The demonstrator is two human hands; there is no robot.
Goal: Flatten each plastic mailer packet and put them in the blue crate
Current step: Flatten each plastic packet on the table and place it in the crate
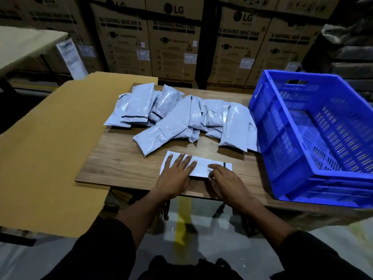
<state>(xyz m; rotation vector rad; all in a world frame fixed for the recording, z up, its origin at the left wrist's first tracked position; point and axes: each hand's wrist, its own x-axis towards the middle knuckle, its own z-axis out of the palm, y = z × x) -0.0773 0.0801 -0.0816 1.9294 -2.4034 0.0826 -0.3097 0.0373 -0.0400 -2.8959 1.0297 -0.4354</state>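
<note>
1. One packet point(198, 164) lay flat on the near edge of the wooden table point(121, 156), just in front of the person and apart from the rest.
2. The left hand point(175, 174) was spread open, palm down, with fingers fanned over the packet's left half. It pressed and gripped nothing.
3. The right hand point(226, 181) rested on the packet's right half with fingers loosely curled and tips on the plastic. No grasp was evident; whether the thumb pinched the near edge could not be told.
4. A pile of packets point(181, 116) sat further back across the middle of the table, overlapping and visibly puffed.
5. The blue crate point(282, 138) stood on the right of the table, touching the pile's right end. Pale shapes, seemingly packets already laid in it, showed on its floor.
6. A cardboard sheet point(52, 148) covered the left side, and printed boxes point(173, 43) lined the far wall.
7. Assessment: the packets appeared light, soft and glossy, so likely slippery and prone to slide under a push. Trapped air should yield to flat palm pressure.
8. Assessment: lifting is best done by pinching a short end or the sealed flap, since the flat face offers no purchase.
</note>
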